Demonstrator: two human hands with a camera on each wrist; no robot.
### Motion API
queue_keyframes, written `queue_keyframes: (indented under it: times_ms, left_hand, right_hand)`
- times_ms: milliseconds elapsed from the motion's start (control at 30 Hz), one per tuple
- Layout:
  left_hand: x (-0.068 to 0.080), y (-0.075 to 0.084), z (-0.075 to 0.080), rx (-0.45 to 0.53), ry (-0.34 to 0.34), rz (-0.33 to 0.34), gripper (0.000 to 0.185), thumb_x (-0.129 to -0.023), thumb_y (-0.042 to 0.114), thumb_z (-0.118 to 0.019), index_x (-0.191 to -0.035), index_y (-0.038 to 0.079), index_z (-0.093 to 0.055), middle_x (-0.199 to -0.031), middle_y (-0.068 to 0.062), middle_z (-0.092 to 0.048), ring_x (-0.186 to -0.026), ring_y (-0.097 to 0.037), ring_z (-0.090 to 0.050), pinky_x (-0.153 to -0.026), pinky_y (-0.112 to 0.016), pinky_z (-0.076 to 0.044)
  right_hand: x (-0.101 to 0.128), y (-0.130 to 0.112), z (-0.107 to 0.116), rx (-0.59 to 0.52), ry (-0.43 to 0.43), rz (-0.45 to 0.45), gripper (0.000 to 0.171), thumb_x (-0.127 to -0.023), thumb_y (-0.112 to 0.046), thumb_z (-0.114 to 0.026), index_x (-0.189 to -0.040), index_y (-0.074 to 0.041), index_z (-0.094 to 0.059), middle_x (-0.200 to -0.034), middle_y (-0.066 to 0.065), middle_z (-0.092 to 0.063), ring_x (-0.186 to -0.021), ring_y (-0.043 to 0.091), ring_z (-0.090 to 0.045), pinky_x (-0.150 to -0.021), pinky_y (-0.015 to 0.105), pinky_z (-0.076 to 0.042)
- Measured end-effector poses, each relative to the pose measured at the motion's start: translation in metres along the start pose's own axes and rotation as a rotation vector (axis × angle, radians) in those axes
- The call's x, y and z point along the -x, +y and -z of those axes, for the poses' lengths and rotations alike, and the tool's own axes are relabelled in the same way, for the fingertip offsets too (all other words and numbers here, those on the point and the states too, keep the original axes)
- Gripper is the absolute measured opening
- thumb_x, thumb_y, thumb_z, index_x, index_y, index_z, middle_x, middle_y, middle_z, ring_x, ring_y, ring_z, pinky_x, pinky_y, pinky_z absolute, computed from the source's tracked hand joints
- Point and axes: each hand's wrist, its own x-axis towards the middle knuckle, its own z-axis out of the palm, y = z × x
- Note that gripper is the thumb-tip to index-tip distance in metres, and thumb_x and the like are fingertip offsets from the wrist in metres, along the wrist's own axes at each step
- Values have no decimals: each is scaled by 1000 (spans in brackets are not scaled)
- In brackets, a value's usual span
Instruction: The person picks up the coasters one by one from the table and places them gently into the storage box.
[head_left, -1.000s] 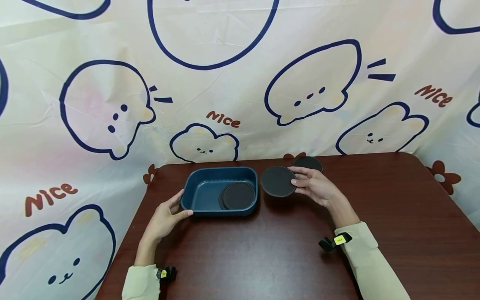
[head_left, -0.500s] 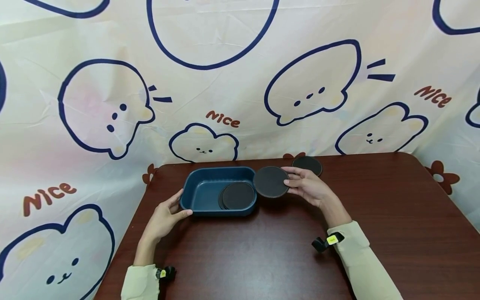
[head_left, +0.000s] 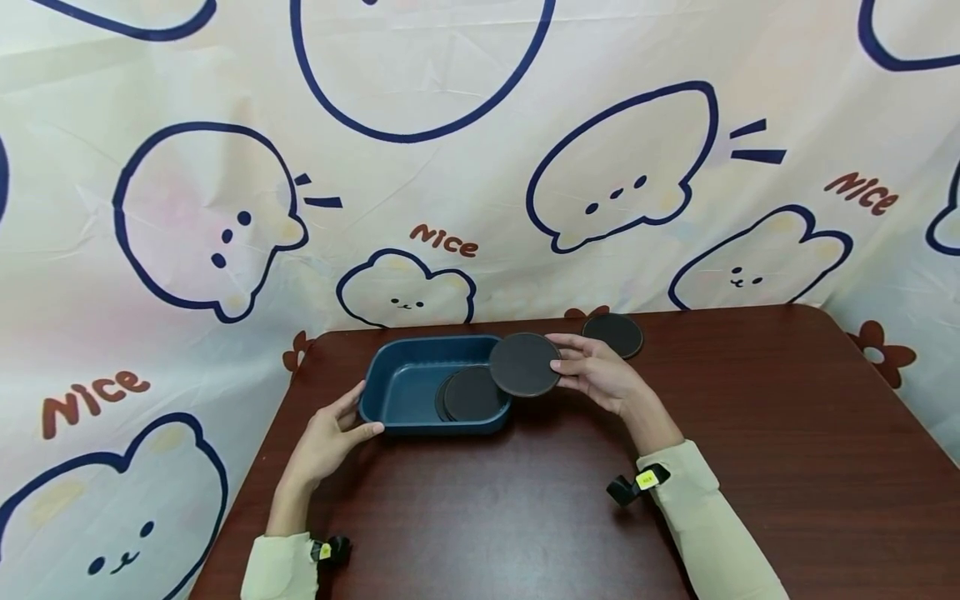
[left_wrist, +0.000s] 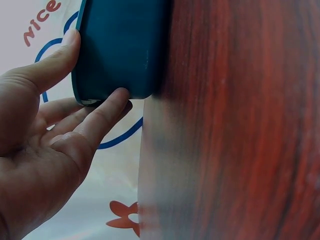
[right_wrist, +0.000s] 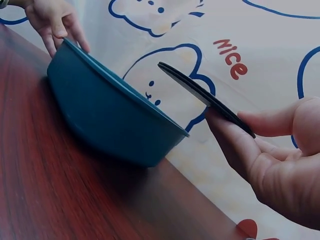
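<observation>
A dark blue oblong tray (head_left: 390, 379) stands on the brown table (head_left: 525, 500), with dark round coasters (head_left: 471, 394) stacked in its right half. My right hand (head_left: 592, 372) pinches another dark round coaster (head_left: 524, 364) by its right edge and holds it in the air over the tray's right rim. In the right wrist view this coaster (right_wrist: 200, 95) is tilted above the tray's rim (right_wrist: 125, 87). My left hand (head_left: 333, 429) steadies the tray's left end, thumb and fingers against its wall (left_wrist: 120, 50). One more coaster (head_left: 613, 334) lies flat behind the right hand.
A cartoon-print cloth (head_left: 450, 150) hangs right behind the table's far edge. The table's left edge runs close to my left arm. Bare tabletop stretches in front of the tray and to the right.
My right hand has carried the coaster leftward, from beside the tray to over its right rim. The left hand has stayed on the tray.
</observation>
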Motion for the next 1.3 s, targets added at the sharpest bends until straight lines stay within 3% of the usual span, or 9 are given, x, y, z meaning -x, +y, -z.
queue_keyframes:
  times_ms: [333, 633, 1133, 1300]
  left_hand:
    - [-1, 1, 1, 3, 3, 10, 82, -104, 14, -72, -171, 7, -25, -168, -26, -40, -148, -44, -52, -110, -53, -52]
    - [-1, 0, 0, 4, 9, 9, 82, -103, 13, -73, -171, 8, -26, -167, -27, -43, -147, -44, -54, -110, -53, -53]
    - [-1, 0, 2, 9, 2, 10, 83, -103, 15, -74, -171, 9, -26, -167, -26, -43, -146, -43, -54, -110, -51, -54]
    - [-1, -1, 1, 9, 0, 13, 84, -103, 16, -74, -171, 9, -26, -167, -25, -42, -147, -43, -54, -109, -50, -55]
  right_hand:
    - [-6, 2, -15, -29, -6, -1, 65, -105, 8, -56, -166, 0, -34, -123, -2, -73, -99, 9, -79, -86, 24, -64]
    - [-9, 5, -21, -23, -23, 5, 67, -106, 6, -57, -167, 0, -31, -139, 8, -65, -103, 9, -77, -89, 24, -63]
    - [-18, 10, -39, -9, -11, -12, 58, -106, 5, -57, -162, 1, -42, -126, 3, -71, -99, 9, -77, -86, 25, -64]
    - [-24, 9, -42, 42, -6, -34, 54, -107, 4, -57, -160, 1, -46, -138, 13, -68, -99, 10, -78, -85, 26, -65]
